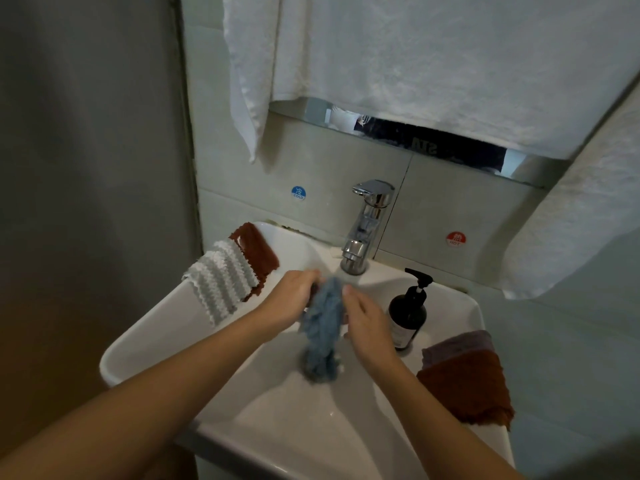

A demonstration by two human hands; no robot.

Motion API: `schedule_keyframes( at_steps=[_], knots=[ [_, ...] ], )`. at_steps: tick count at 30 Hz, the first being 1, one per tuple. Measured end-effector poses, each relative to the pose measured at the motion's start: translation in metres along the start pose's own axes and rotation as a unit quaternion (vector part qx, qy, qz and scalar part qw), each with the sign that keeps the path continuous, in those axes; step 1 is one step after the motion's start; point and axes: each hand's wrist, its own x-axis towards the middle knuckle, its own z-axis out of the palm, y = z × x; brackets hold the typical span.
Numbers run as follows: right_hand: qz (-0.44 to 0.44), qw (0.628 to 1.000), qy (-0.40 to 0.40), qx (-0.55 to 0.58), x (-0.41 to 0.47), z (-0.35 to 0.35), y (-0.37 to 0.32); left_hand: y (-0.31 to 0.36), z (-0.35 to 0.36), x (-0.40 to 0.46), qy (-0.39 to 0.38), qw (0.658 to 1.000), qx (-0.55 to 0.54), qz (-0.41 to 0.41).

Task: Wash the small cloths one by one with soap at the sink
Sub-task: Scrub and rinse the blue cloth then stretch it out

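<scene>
Blue fluffy cloth [322, 323] hangs long-ways down over the sink [194, 327], under the tap [363, 233]. The left hand [291, 299] holds its top in a tight grip. The right hand [367, 323] presses flat beside it, fingers straight.

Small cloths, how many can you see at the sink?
5: a blue cloth between both hands, a grey-white ribbed cloth and rust cloth on the left rim, a purple cloth and rust-brown cloth on the right rim. Others may lie hidden underneath.
</scene>
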Motion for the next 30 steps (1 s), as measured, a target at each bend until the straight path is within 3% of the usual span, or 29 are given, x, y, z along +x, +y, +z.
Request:
schedule_keyframes(
  at_steps=[3, 8, 10, 12, 14, 17, 20, 23, 27, 30],
  knots=[
    [-0.014, 0.999, -0.038, 0.007, 0.003, 0.002, -0.003, 0.003, -0.007, -0.003, -0.058, 0.998, 0.012, -0.005],
    [-0.017, 0.999, -0.032, 0.016, 0.007, 0.001, -0.006, -0.003, -0.014, -0.003, 0.010, 0.994, 0.092, 0.065],
    [-0.008, 0.998, -0.029, 0.060, 0.008, 0.000, -0.011, -0.014, -0.019, 0.002, -0.055, 0.982, 0.159, 0.084],
    [0.035, 0.990, -0.010, 0.136, 0.009, 0.000, -0.017, -0.026, -0.023, 0.007, -0.130, 0.948, 0.276, 0.091],
    [0.077, 0.978, 0.022, 0.193, 0.014, 0.000, -0.020, -0.032, -0.026, 0.010, -0.158, 0.934, 0.313, 0.069],
    [0.101, 0.977, 0.087, 0.168, 0.017, -0.006, -0.018, -0.029, -0.032, 0.010, -0.171, 0.954, 0.245, 0.010],
    [0.045, 0.990, 0.133, 0.010, 0.019, -0.014, -0.001, -0.030, -0.039, 0.011, -0.131, 0.981, 0.140, -0.029],
    [0.017, 0.983, 0.113, -0.141, 0.019, -0.011, 0.010, -0.026, -0.027, 0.009, -0.073, 0.997, 0.009, -0.021],
    [-0.012, 1.000, -0.008, 0.009, 0.006, 0.015, -0.002, -0.014, 0.009, 0.004, 0.059, 0.998, 0.003, 0.008],
    [0.018, 0.995, 0.070, 0.075, 0.012, 0.025, -0.010, -0.009, 0.033, -0.004, 0.093, 0.994, -0.044, 0.022]
  ],
)
